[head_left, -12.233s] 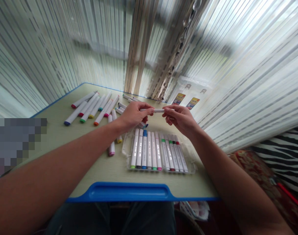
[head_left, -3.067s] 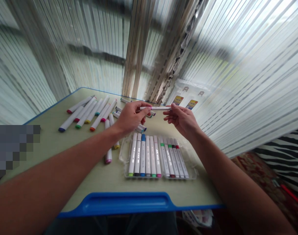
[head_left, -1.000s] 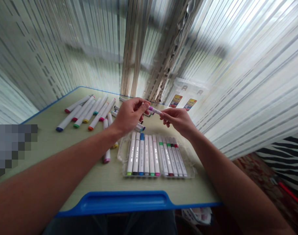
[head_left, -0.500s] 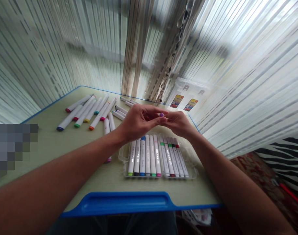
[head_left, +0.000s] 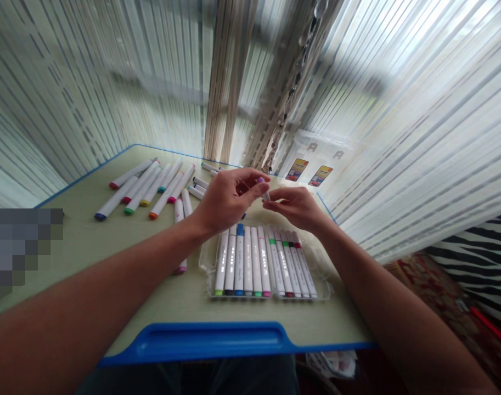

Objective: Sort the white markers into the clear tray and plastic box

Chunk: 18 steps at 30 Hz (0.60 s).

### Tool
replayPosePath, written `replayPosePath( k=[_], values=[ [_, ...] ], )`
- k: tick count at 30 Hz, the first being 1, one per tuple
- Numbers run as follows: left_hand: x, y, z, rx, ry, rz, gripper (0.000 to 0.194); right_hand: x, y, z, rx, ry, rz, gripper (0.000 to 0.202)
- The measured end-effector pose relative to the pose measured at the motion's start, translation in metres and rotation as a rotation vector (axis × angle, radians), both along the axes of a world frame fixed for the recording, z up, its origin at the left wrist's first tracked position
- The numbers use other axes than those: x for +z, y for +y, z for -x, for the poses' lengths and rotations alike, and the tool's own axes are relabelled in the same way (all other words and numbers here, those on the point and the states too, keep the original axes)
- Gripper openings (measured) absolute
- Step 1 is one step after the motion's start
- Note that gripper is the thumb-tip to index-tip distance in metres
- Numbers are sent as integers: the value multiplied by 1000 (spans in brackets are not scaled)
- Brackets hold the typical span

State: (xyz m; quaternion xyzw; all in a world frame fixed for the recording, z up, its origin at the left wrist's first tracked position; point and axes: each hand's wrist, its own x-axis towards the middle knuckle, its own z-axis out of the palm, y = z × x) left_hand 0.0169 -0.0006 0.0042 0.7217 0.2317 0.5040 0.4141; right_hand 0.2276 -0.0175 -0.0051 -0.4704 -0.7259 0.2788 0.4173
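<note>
A marker with a purple cap (head_left: pixel 260 180) is pinched between the thumb and fingers of my left hand (head_left: pixel 229 197), above the back of the clear case. The fingertips of my right hand (head_left: pixel 293 206) are closed at the marker's lower end; most of its barrel is hidden. Below both hands lies the open clear plastic case (head_left: pixel 270 297). Its left half holds several white markers (head_left: pixel 248 263) side by side, with coloured ends towards me. In its right half are several more markers (head_left: pixel 289 266), slightly slanted.
Loose markers (head_left: pixel 147 186) lie spread at the back left of the table (head_left: pixel 89 252), and a few sit behind my left hand. A clear box (head_left: pixel 314 148) with two yellow labels stands at the back right. A blue tray edge (head_left: pixel 213 340) runs along the front.
My left hand has risen slightly and tilted the purple-capped marker upright, so more of it shows. My right fingertips have moved a little lower along it.
</note>
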Motion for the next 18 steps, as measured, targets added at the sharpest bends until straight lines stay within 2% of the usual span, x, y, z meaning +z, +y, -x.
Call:
replayPosePath(
  k=[6,11,14,18],
  values=[
    [-6,22,7,180,-74,100,16,6,-1,1,-98,-2,-24,31],
    [-12,32,11,212,-57,137,18,6,1,-2,-139,157,-20,31],
    [-12,32,14,215,69,38,23,6,3,-4,-169,327,-27,26],
    [-12,28,15,170,327,-220,22,13,1,0,-160,521,-31,23]
  ],
)
